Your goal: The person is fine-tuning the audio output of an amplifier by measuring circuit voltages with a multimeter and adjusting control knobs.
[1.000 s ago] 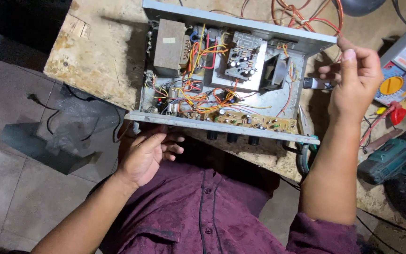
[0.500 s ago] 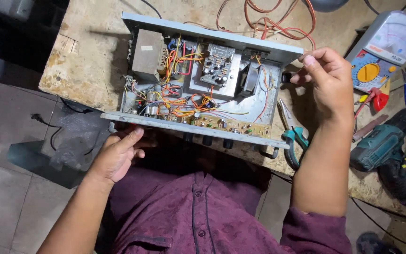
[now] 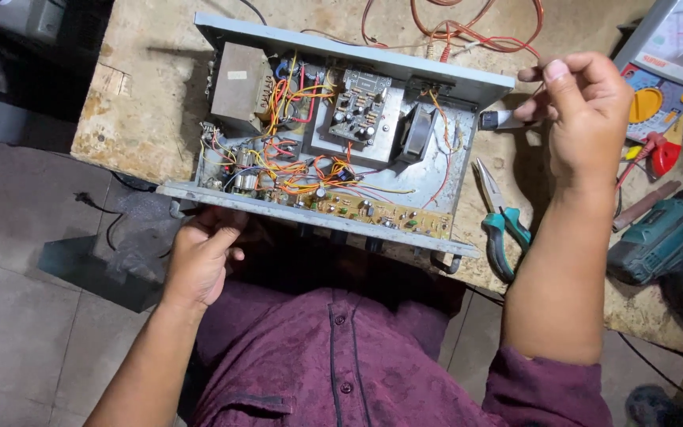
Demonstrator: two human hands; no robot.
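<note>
An open grey metal amplifier chassis (image 3: 452, 170) lies on a worn wooden bench, packed with a transformer (image 3: 239, 87), circuit boards and orange, red and yellow wires. My left hand (image 3: 199, 257) grips the chassis's front panel edge at its near left corner. My right hand (image 3: 583, 111) is raised beside the chassis's right wall, fingers pinched on the black handle of a screwdriver (image 3: 499, 120) whose tip meets that side wall.
Green-handled pliers (image 3: 499, 213) lie on the bench just right of the chassis. A teal cordless drill (image 3: 662, 241) and an analog multimeter (image 3: 666, 55) with red probes sit at the far right. Coiled orange wire (image 3: 468, 28) lies behind the chassis. Tiled floor is at left.
My left hand moved up from below the front panel and took hold of its left corner. My right hand stayed at the chassis's right side with the screwdriver.
</note>
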